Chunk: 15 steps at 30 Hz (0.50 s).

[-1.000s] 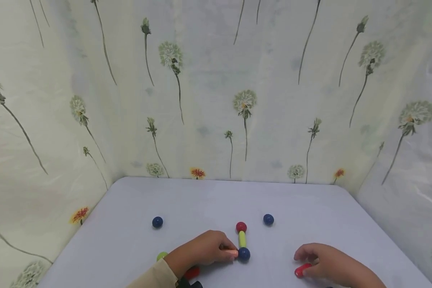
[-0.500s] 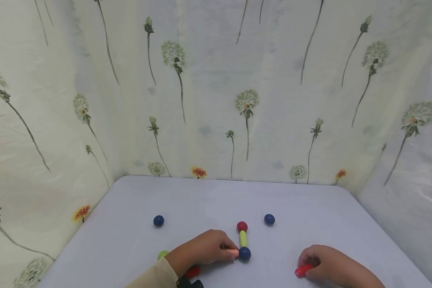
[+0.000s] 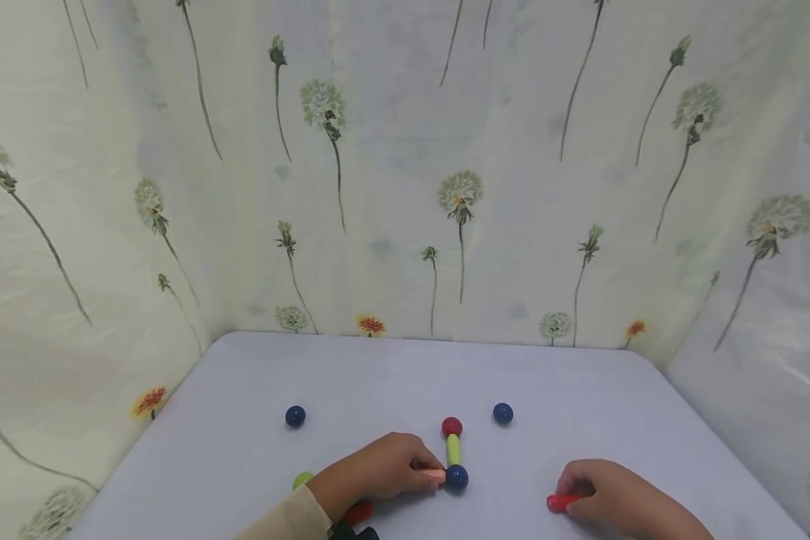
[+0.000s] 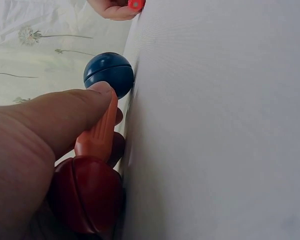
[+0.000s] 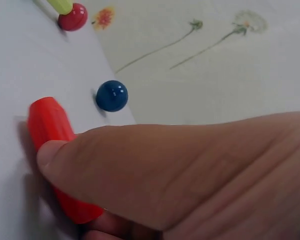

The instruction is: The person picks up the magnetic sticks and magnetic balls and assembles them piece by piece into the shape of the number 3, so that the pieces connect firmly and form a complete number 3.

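My left hand (image 3: 394, 466) pinches an orange rod (image 4: 97, 135) between thumb and fingers. One end of it meets a blue ball (image 3: 456, 478); a dark red ball (image 4: 85, 195) sits at the other end, hidden under the hand in the head view. From that blue ball a yellow-green rod (image 3: 453, 450) runs back to a red ball (image 3: 451, 427). To the right, my right hand (image 3: 610, 495) grips a red rod (image 5: 50, 122) low over the white table, thumb across its side. Whether this rod touches the table, I cannot tell.
Two loose blue balls lie farther back, a left one (image 3: 295, 416) and a right one (image 3: 502, 413). Beside my left forearm are a green ball (image 3: 302, 479) and a red piece (image 3: 358, 513), both partly covered. A flowered curtain (image 3: 391, 187) hangs behind the white table (image 3: 391, 375).
The fingers of my right hand have closed round the red rod, which has turned more level and shifted slightly left. My left hand stays in place on the orange rod.
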Each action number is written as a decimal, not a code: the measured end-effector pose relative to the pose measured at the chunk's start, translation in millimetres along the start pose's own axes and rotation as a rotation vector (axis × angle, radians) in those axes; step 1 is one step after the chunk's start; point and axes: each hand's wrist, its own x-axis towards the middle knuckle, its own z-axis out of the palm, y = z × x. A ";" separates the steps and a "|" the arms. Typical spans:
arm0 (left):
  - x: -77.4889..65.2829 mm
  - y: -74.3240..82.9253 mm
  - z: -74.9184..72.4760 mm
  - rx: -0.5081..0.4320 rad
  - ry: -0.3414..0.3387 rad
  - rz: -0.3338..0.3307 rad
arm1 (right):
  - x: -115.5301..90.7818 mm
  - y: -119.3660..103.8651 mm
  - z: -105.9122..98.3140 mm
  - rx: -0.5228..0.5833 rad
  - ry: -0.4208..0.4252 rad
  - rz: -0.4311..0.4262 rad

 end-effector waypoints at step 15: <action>2.4 1.2 -0.5 -0.014 -0.013 -0.031 | 24.3 -26.2 18.7 0.089 0.199 -0.022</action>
